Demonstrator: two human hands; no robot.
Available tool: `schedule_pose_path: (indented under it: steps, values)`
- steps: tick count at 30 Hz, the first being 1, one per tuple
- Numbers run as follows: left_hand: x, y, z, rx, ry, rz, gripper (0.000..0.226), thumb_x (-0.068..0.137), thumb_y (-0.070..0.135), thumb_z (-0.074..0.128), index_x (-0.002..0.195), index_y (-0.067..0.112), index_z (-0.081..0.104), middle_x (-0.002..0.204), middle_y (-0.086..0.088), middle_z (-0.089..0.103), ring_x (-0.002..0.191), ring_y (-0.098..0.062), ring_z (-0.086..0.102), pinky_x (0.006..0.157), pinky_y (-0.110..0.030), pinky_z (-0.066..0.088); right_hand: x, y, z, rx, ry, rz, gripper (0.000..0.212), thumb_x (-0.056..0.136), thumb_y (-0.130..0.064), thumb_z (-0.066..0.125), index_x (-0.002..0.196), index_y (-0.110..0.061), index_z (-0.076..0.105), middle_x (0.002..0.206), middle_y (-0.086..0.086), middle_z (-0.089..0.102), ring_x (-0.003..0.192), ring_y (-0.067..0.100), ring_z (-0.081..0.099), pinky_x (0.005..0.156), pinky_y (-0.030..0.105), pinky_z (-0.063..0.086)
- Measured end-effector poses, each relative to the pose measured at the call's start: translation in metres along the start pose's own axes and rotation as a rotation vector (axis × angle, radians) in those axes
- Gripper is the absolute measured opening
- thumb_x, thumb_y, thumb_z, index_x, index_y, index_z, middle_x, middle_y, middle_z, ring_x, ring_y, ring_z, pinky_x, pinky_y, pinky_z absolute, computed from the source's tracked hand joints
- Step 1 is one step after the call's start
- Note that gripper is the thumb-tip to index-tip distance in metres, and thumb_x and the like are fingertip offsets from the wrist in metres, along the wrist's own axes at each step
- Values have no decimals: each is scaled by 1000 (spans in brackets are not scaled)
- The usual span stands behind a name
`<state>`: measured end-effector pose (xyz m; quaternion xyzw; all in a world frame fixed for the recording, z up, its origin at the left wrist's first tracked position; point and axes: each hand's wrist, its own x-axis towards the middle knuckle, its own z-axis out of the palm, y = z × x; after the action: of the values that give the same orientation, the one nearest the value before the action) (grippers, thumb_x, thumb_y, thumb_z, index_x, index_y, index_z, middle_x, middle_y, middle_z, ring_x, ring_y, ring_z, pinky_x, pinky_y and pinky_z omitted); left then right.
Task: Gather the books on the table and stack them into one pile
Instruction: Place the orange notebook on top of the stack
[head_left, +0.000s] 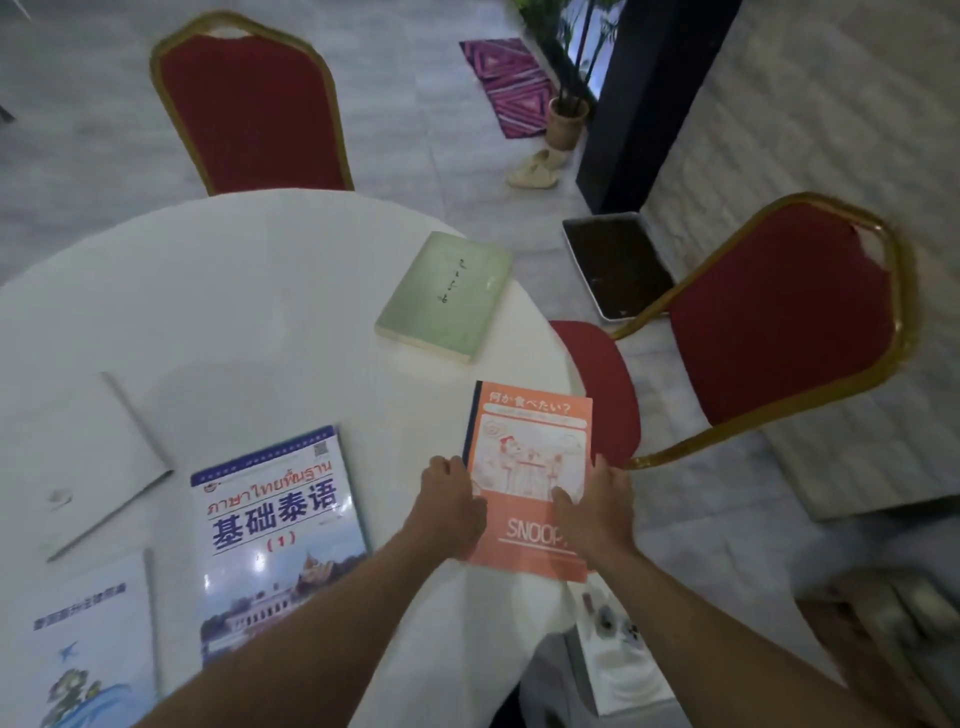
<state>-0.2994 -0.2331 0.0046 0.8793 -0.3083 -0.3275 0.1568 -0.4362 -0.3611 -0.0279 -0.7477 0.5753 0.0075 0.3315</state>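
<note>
Head view: both hands, left (453, 506) and right (592, 512), clasp the orange book (530, 467) by its side edges; likely thin, light, floppy.

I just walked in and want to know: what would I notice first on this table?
Probably the orange Snoopy notebook at the table's near right edge, with the left hand and right hand on its two sides. Next, the blue Thai textbook lying to its left, and the pale green book farther back.
</note>
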Motion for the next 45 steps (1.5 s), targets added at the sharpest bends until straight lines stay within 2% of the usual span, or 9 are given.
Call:
schedule_pose_path:
  steps: [7, 13, 17, 24, 28, 31, 36, 41, 45]
  values:
    - [18, 5, 16, -66, -21, -141, 34, 93, 19, 49, 125, 6, 46, 129, -15, 42, 121, -29, 44, 98, -36, 43, 16, 24, 22, 148, -129, -5, 58, 89, -20, 56, 143, -27, 37, 133, 3, 53, 117, 24, 60, 92, 44, 59]
    - [24, 1, 14, -405, -61, -244, 14, 83, 10, 63, 97, 6, 62, 102, -7, 70, 90, -27, 71, 76, -38, 62, 15, 20, 15, 203, -122, -19, 57, 91, -4, 52, 143, -20, 34, 133, 5, 48, 120, 22, 55, 98, 43, 56]
    - [9, -1, 7, -480, -25, -226, 26, 90, 5, 54, 109, 8, 37, 109, -10, 59, 101, -25, 63, 82, -37, 57, 9, 13, 15, 219, -116, -73, 56, 89, 2, 47, 140, -20, 39, 130, 4, 51, 120, 19, 56, 94, 33, 57]
    - [-15, -48, -24, -486, 114, -149, 27, 94, 15, 57, 119, 16, 46, 108, -2, 65, 90, -14, 66, 57, -17, 51, -22, -35, 31, 273, -157, -203, 50, 87, 0, 48, 134, -18, 44, 128, 5, 53, 115, 20, 58, 95, 42, 58]
    - [-36, -93, -41, -434, 195, -91, 11, 96, 24, 55, 105, 22, 59, 100, 4, 69, 87, -12, 70, 69, -29, 62, -47, -66, 53, 297, -237, -265, 49, 87, -1, 48, 133, -16, 43, 129, 5, 52, 116, 20, 58, 95, 36, 57]
    - [-38, -153, -31, -356, 227, -145, 18, 92, 20, 54, 108, 28, 52, 113, 0, 62, 94, -18, 66, 77, -38, 63, -67, -87, 74, 256, -299, -304, 49, 86, -5, 48, 133, -20, 42, 128, 4, 51, 115, 19, 58, 95, 41, 58]
    - [-89, -174, -51, -337, 305, -262, 29, 94, 6, 48, 123, 11, 44, 123, -3, 45, 111, -18, 52, 95, -34, 52, -96, -110, 112, 173, -370, -371, 50, 88, -8, 51, 135, -20, 42, 131, 4, 49, 117, 19, 57, 98, 42, 56]
    - [-108, -209, -42, -195, 333, -322, 34, 90, 0, 46, 123, 0, 44, 121, -19, 46, 108, -28, 45, 92, -32, 44, -117, -122, 134, 61, -398, -407, 50, 89, -7, 52, 137, -15, 41, 124, 3, 42, 120, 21, 49, 105, 39, 48]
    - [-112, -224, -38, -157, 311, -405, 35, 90, 4, 49, 124, 3, 41, 128, -18, 39, 115, -30, 41, 92, -33, 42, -120, -121, 147, -7, -398, -412, 49, 93, -13, 56, 139, -18, 41, 121, 2, 33, 112, 15, 43, 94, 22, 42]
